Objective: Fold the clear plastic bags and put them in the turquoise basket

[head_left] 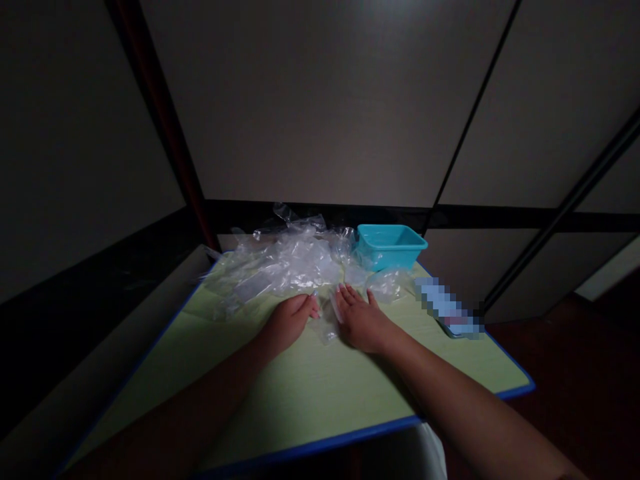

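A clear plastic bag (326, 327) lies on the table between my two hands. My left hand (291, 319) is closed, its thumb and fingers pinching the left edge of this bag. Flat on the bag's right side rests my right hand (364, 321), palm down with the fingers stretched out and somewhat apart. Just beyond both hands is a loose heap of clear plastic bags (300, 260), crumpled and shiny. Another clear bag (393, 285) sits to the right of the heap, in front of a turquoise basket (393, 257).
The table (310, 400) has a pale green top and a blue edge. On its right side lies a flat, light blue item (447, 310), blurred out by blocks. Behind the table stand tall panels (320, 100). Below the front edge, something white (405, 457) shows.
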`<state>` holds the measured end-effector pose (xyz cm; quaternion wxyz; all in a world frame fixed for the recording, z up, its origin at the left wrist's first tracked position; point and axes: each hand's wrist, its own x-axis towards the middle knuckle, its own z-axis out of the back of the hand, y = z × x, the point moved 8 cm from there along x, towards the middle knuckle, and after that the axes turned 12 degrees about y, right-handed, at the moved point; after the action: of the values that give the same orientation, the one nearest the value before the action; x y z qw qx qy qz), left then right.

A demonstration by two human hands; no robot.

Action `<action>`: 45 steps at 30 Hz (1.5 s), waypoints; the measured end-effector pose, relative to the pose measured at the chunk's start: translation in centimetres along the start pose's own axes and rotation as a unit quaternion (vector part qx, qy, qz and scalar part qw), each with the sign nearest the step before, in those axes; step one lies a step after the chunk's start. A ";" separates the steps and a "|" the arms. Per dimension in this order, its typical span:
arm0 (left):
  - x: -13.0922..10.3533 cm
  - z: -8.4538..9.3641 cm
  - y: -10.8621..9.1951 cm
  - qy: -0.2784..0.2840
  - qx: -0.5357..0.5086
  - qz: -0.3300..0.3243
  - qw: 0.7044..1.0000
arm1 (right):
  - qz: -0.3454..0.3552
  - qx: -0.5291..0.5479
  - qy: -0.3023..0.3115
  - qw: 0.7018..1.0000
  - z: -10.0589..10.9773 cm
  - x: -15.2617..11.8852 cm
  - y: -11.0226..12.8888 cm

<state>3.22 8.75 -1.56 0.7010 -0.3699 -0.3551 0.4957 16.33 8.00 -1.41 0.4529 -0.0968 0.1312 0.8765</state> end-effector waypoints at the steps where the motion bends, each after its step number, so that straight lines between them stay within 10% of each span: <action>1: 0.1 -0.1 0.2 0.000 -0.007 0.001 1.000 | 0.000 -0.004 -0.002 1.000 0.0 0.0 0.1; 27: 0.7 -0.5 0.8 0.034 0.007 0.010 0.999 | 0.041 -0.084 -0.091 0.991 0.8 -0.2 1.8; 45: 0.6 -1.0 0.8 0.056 0.012 0.001 0.998 | 0.000 0.014 -0.008 1.000 -0.3 1.1 -1.3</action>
<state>3.86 9.39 -2.63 0.7238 -0.3895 -0.3089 0.4785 16.83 9.46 -2.18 0.4551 -0.0830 0.1396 0.8755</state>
